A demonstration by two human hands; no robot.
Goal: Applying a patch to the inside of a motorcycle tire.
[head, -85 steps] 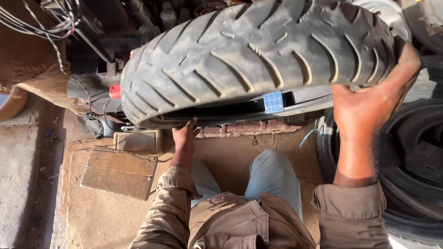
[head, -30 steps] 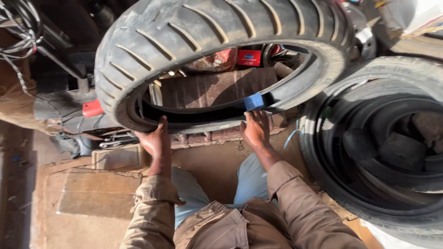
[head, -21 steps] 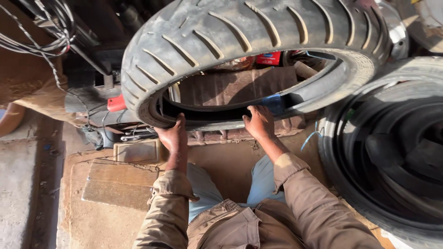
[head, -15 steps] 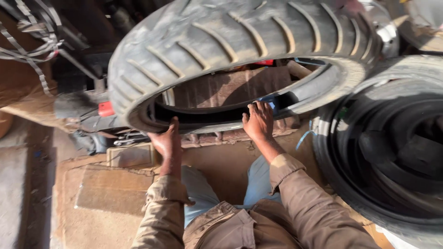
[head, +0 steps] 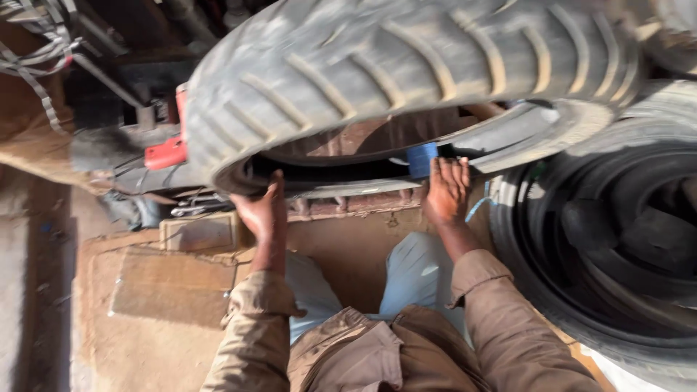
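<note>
A large dusty tyre [head: 406, 72] with chunky tread fills the top of the view, tilted and held up in front of me. My left hand [head: 263, 210] grips its lower rim at the left. Flat against the lower rim further right rests my right hand [head: 446, 190], just below a small blue sticker [head: 421, 160]. Both sleeves are tan and my knees in pale blue trousers show below.
Stacked black tyres [head: 617, 247] stand at the right. A red part [head: 165, 152] and dark machinery sit behind the tyre at left, with loose cables [head: 43, 58] top left. A small wooden block [head: 196, 232] and cardboard sheet [head: 174, 283] lie on the dirt floor.
My right hand came off the tyre's outer tread at the far right and went to the inner rim by the blue sticker. The tyre tipped and shifted while both hands worked along its lower rim.
</note>
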